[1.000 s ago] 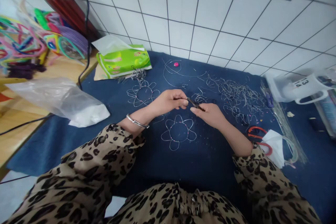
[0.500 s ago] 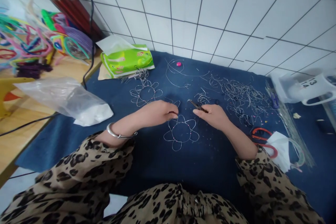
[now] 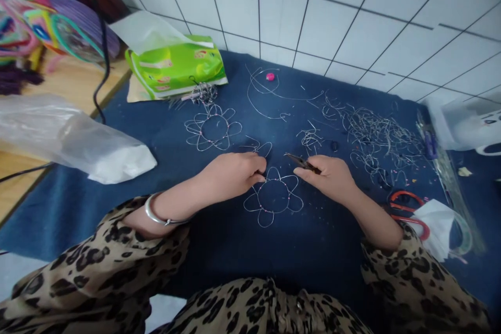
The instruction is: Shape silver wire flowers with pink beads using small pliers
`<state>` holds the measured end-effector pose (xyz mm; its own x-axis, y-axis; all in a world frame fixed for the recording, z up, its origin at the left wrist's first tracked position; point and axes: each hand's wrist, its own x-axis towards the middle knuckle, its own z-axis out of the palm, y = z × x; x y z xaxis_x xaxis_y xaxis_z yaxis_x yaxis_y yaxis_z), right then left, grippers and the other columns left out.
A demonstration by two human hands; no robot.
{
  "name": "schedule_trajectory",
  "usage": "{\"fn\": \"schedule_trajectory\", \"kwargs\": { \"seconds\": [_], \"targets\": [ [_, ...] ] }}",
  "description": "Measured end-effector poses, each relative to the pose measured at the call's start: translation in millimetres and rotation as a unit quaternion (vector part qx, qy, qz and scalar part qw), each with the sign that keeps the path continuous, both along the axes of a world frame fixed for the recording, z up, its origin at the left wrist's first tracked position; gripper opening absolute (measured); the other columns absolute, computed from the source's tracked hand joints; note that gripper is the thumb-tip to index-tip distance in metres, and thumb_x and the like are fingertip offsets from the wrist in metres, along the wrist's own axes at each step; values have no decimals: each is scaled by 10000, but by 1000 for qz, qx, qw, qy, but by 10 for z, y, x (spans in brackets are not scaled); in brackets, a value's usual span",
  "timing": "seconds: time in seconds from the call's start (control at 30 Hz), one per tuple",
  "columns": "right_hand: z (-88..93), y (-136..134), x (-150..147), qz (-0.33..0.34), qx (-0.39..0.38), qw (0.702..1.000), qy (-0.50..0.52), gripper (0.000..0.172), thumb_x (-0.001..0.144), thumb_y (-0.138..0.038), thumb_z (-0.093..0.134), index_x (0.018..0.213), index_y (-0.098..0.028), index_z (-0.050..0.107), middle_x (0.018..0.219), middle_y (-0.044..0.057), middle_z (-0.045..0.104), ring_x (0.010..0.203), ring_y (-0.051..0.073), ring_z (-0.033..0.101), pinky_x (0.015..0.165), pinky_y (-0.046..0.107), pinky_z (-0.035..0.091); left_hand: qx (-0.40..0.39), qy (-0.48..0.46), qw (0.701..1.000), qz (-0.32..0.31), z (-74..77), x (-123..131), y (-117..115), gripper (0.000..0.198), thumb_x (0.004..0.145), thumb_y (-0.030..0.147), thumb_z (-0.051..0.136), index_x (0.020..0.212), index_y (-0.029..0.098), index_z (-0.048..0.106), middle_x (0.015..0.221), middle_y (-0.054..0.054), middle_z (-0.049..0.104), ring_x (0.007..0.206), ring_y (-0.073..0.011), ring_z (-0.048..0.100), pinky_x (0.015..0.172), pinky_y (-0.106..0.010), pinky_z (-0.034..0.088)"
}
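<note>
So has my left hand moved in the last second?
Yes. The left hand has come down and away from the pliers in the right hand, to the upper-left petal of the wire flower on the cloth.

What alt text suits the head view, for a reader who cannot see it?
A person's left hand touches the upper edge of a beaded wire flower on a blue cloth, while the right hand holds pliers beside it. A second wire flower and wire scraps lie behind.

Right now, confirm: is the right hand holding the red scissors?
No, the right hand grips small pliers; the red scissors lie apart on the cloth.
</note>
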<state>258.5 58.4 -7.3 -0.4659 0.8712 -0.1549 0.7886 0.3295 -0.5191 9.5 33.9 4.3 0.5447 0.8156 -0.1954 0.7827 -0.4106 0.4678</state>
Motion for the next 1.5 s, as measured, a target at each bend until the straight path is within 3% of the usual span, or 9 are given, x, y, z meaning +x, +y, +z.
{"fn": "schedule_trajectory", "kwargs": {
  "seconds": [0.43, 0.67, 0.87, 1.0, 1.17, 1.33, 1.5],
  "targets": [
    [16, 31, -14, -2, -14, 1000, 5, 512, 802, -624, 457, 542, -188, 388, 540, -18, 434, 503, 91, 404, 489, 254, 233, -22, -9, 1000, 5, -15, -22, 16, 133, 844, 206, 474, 829, 190, 605, 757, -28, 639, 702, -170, 588, 636, -278, 388],
    [21, 32, 7, -22, -35, 998, 36, 506, 795, -620, 464, 542, -189, 384, 531, -24, 397, 484, 84, 381, 473, 246, 232, -57, -62, 996, 7, 11, -48, 54, 178, 848, 183, 445, 807, 191, 618, 694, -6, 617, 614, -126, 552, 595, -245, 390],
    [40, 46, 67, -72, -94, 987, 110, 459, 788, -602, 494, 587, -192, 449, 515, -39, 345, 471, 78, 354, 453, 224, 249, -32, -60, 998, 14, -10, -25, 34, 160, 853, 249, 479, 870, 203, 630, 745, -18, 644, 678, -150, 587, 636, -262, 411],
    [30, 62, 103, -108, -119, 974, 158, 438, 782, -600, 500, 664, -182, 554, 517, -40, 359, 468, 78, 338, 449, 220, 261, 20, -8, 999, 38, -32, 80, -72, 167, 834, 337, 539, 923, 206, 590, 792, -28, 649, 696, -174, 603, 569, -261, 391],
    [35, 73, 115, -125, -115, 963, 209, 438, 802, -584, 487, 649, -179, 555, 546, -39, 369, 493, 78, 328, 484, 225, 278, 53, 14, 998, 33, -81, 208, -167, 135, 835, 316, 547, 879, 188, 550, 793, -38, 638, 648, -168, 593, 493, -255, 337],
    [65, 48, 95, -102, -106, 974, 169, 436, 791, -590, 501, 654, -180, 559, 534, -41, 371, 505, 84, 355, 492, 229, 282, 17, -29, 998, 52, -60, 202, -126, 98, 818, 287, 547, 783, 196, 558, 743, -8, 620, 603, -137, 549, 510, -256, 329],
    [55, 34, 89, -94, -108, 979, 146, 439, 790, -596, 499, 653, -182, 548, 533, -39, 375, 505, 83, 368, 481, 229, 278, -94, -127, 982, 100, -41, 135, -61, 117, 820, 285, 530, 749, 192, 528, 612, 25, 581, 532, -103, 523, 507, -230, 365]
  ]
}}
